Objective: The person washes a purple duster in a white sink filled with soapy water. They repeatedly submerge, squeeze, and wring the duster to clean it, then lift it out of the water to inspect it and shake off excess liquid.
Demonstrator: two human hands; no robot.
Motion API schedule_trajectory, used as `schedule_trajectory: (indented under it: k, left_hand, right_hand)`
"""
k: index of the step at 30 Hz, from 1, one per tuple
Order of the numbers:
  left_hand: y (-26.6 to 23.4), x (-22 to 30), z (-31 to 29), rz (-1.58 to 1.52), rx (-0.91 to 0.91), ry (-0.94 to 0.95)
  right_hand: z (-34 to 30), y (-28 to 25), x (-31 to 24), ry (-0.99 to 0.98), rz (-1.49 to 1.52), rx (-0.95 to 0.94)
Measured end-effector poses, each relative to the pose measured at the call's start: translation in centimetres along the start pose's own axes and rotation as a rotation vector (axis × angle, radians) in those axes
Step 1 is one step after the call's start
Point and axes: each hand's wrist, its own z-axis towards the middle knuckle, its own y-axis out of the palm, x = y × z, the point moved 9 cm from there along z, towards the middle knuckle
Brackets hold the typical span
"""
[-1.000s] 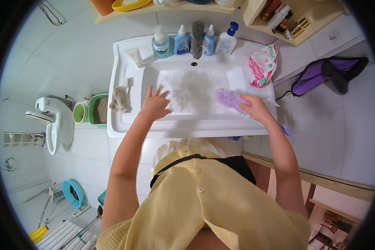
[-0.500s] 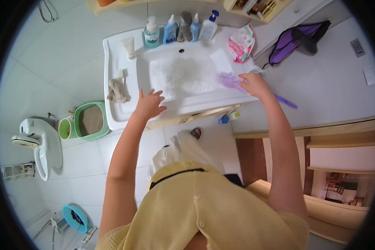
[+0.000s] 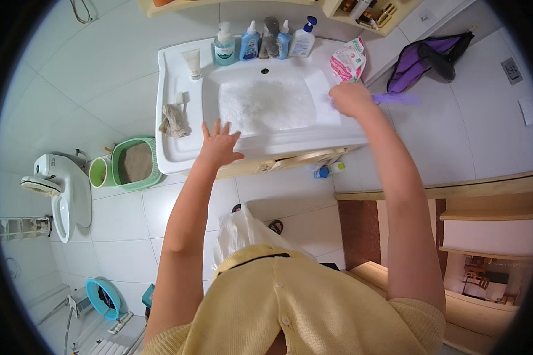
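The purple brush [image 3: 397,98] was in my right hand [image 3: 350,98], which was clamped around its handle at the right edge of the sink [image 3: 177,155]; the handle stuck out over the rim toward the wall, and the brush head was hidden behind my knuckles. My left hand [image 3: 219,145] lay flat with fingers spread apart on the sink's front edge, holding nothing, just beside the suds [image 3: 266,105] that filled the basin. A pink packet [image 3: 348,61] lay near my right hand at the back right corner, and bottles [image 3: 260,40] lined the back edge around the tap [image 3: 270,36]. A rag [image 3: 173,120] sat on the left edge. As I judged it, the wet rim could have let my bracing palm slip, and a careless sweep of the brush could have knocked the packet into the foam or flicked suds onto the floor tiles [image 3: 278,195].
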Motion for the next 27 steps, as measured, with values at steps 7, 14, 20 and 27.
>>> schedule_trajectory:
  k: [7,14,20,27]
  left_hand:
    - [-3.3,-3.5,-1.5,-0.649,-0.071,-0.081]
    - [-0.9,-5.4,-1.2,-0.765,0.102,-0.355]
    - [1.5,-3.1,-3.9,-0.624,-0.108,-0.141]
    - [-3.7,-2.3,-0.8,-1.286,0.148,-0.177]
  right_hand:
    - [-4.0,-16.2,-1.2,-0.351,0.855,0.429]
    - [4.7,-4.0,-3.0,-0.221,0.437,0.169]
    - [5.4,-5.8,-2.1,-0.269,0.644,0.119]
    - [6.5,-5.7,-3.0,-0.180,0.979,-0.029]
